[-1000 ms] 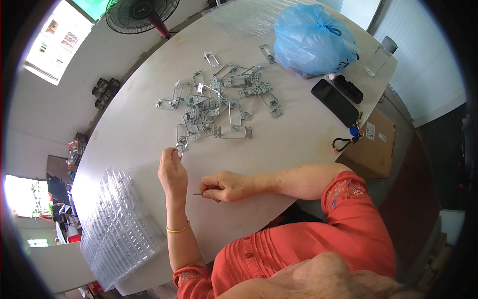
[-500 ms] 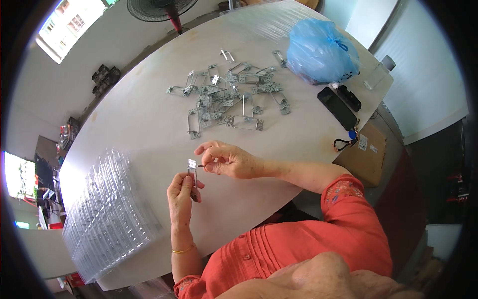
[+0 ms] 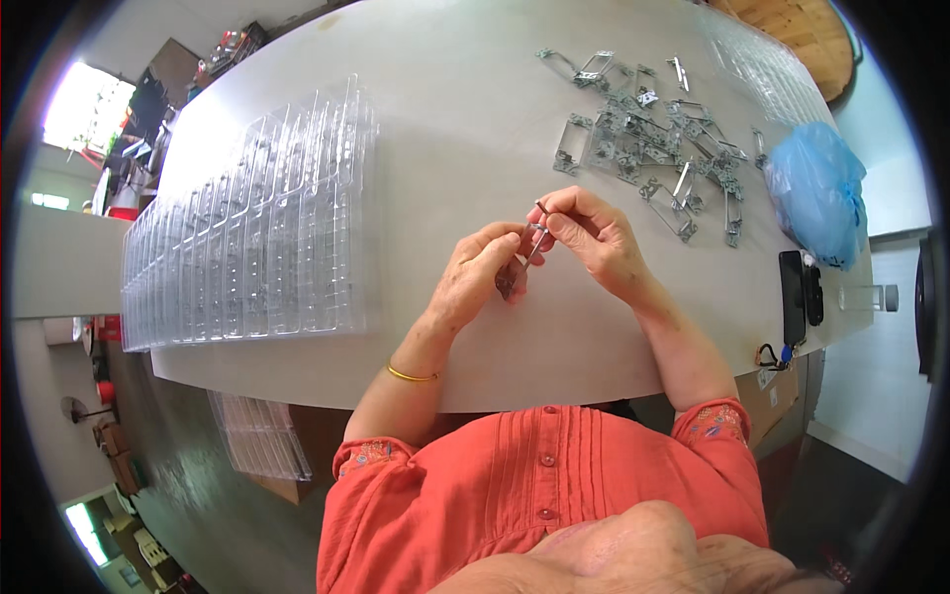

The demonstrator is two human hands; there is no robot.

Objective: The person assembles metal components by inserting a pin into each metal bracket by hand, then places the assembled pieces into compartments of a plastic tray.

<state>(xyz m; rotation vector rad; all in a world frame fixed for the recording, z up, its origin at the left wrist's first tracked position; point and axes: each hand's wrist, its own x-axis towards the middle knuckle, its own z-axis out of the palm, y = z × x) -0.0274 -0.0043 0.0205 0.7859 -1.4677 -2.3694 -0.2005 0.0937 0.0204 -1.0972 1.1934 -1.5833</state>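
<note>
My left hand (image 3: 473, 269) is closed on a small metal bracket (image 3: 533, 251), whose lower end is partly hidden by the fingers. My right hand (image 3: 597, 245) pinches a thin dark pin-like piece (image 3: 540, 207) at the bracket's upper end; whether the pin sits in the bracket is too small to tell. Both hands meet over the near middle of the table. Farther off to the right lies a loose heap of similar grey metal brackets (image 3: 633, 139), many with long thin bars between their ends.
Clear plastic trays (image 3: 247, 223) lie stacked at the left of the white table (image 3: 445, 129). At the right are a blue plastic bag (image 3: 816, 193), a black phone (image 3: 792, 297) and a clear bottle (image 3: 863, 298). More clear plastic sheets (image 3: 767, 69) lie far right.
The view has swung left, so table things appear farther right. My hands have come closer together, and the right fingers now touch the bracket's upper end.
</note>
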